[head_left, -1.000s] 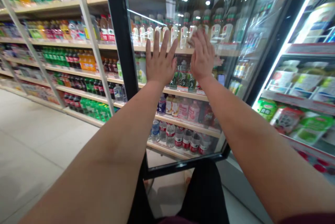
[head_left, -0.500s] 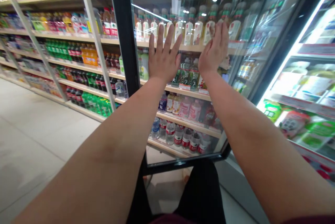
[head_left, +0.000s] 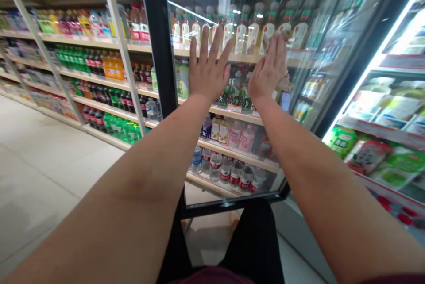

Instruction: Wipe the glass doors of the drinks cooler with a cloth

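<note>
In front of bottle shelves [head_left: 83, 42], at the open glass door [head_left: 229, 203]: flat on or close to the pane with left hand [head_left: 208, 74], spread wide, and right hand [head_left: 267, 74], narrower; nothing in either grip. Probably stiff, heavyish, slick; best taken by the dark frame [head_left: 157, 40].

Bottles line the shelves [head_left: 232, 153] behind the glass door [head_left: 229, 206]; more shelves [head_left: 96, 106] stand left of it, packs on a rack [head_left: 385, 133] to its right.
</note>
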The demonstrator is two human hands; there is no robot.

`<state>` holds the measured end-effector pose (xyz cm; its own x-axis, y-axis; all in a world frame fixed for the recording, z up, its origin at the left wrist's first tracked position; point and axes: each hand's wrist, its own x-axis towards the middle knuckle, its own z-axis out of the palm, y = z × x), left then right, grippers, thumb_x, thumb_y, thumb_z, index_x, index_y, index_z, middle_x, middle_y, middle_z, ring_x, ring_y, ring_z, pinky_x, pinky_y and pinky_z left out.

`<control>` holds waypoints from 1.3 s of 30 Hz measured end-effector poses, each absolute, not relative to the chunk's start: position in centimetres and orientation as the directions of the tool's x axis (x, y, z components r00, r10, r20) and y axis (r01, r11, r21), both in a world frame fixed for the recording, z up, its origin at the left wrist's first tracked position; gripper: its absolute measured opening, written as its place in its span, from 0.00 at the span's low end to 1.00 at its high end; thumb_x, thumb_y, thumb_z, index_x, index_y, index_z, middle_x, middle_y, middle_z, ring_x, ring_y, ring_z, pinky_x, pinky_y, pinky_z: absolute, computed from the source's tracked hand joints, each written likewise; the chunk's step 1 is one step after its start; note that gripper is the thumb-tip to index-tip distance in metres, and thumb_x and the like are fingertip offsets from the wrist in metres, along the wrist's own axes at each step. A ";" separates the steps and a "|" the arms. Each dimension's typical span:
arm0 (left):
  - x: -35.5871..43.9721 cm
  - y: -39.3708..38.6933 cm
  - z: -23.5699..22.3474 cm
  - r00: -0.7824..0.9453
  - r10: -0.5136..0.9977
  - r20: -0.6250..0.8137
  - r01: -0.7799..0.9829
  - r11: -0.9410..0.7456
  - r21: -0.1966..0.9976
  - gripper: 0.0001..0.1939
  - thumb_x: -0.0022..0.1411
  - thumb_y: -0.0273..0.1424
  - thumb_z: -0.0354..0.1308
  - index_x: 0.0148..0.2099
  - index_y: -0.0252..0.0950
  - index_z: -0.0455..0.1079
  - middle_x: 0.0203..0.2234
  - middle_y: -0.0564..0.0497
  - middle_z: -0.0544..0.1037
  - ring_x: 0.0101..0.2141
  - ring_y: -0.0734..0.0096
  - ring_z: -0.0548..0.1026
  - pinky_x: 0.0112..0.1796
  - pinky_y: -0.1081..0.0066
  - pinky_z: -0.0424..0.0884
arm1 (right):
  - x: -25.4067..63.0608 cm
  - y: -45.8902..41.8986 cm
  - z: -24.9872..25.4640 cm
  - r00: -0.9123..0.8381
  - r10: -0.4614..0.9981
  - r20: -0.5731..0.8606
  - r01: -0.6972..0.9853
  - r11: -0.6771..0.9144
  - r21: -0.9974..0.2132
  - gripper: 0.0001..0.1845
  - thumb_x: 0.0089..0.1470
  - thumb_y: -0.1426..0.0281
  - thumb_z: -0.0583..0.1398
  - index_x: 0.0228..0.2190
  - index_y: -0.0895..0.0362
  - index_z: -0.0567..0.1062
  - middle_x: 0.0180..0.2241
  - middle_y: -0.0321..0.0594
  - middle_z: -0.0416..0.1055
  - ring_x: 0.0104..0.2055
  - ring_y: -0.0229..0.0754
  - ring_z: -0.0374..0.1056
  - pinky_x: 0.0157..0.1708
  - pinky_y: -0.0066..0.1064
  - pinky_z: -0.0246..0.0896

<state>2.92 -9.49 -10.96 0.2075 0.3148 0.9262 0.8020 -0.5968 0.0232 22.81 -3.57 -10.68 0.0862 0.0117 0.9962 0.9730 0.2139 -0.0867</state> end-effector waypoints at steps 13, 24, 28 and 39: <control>2.9 -9.2 -11.0 0.216 0.288 0.933 0.765 -0.644 0.022 0.38 0.67 0.47 0.43 0.78 0.57 0.52 0.71 0.83 0.47 0.67 0.93 0.13 0.75 0.51 0.20 | 22.4 -5.0 -12.6 0.193 0.020 0.981 0.966 0.171 -0.193 0.36 0.70 0.70 0.36 0.73 0.59 0.60 0.74 0.48 0.54 0.78 0.45 0.46 0.74 0.51 0.51; 2.7 -9.2 -10.9 0.224 0.313 0.923 0.772 -0.635 0.028 0.34 0.73 0.47 0.37 0.78 0.58 0.51 0.72 0.83 0.47 0.71 0.86 0.15 0.75 0.51 0.20 | 22.1 -7.2 -14.2 -0.131 0.155 0.979 0.961 0.262 0.087 0.34 0.68 0.70 0.42 0.69 0.54 0.67 0.72 0.42 0.60 0.77 0.46 0.49 0.75 0.51 0.49; 2.8 -9.4 -10.9 0.216 0.312 0.925 0.768 -0.639 0.036 0.36 0.70 0.44 0.39 0.79 0.57 0.51 0.72 0.83 0.42 0.72 0.79 0.19 0.75 0.50 0.21 | 22.1 -6.4 -14.2 -0.061 0.070 0.996 0.963 0.266 0.040 0.34 0.67 0.71 0.42 0.68 0.56 0.70 0.72 0.45 0.61 0.76 0.46 0.53 0.73 0.50 0.52; 2.9 -9.0 -11.0 0.232 0.307 0.923 0.767 -0.641 0.021 0.49 0.56 0.51 0.52 0.79 0.62 0.47 0.69 0.89 0.46 0.68 0.84 0.11 0.75 0.49 0.21 | 22.8 -6.5 -15.0 -0.169 0.078 0.982 0.956 0.257 0.144 0.34 0.68 0.68 0.41 0.69 0.56 0.68 0.71 0.43 0.62 0.77 0.46 0.49 0.73 0.51 0.51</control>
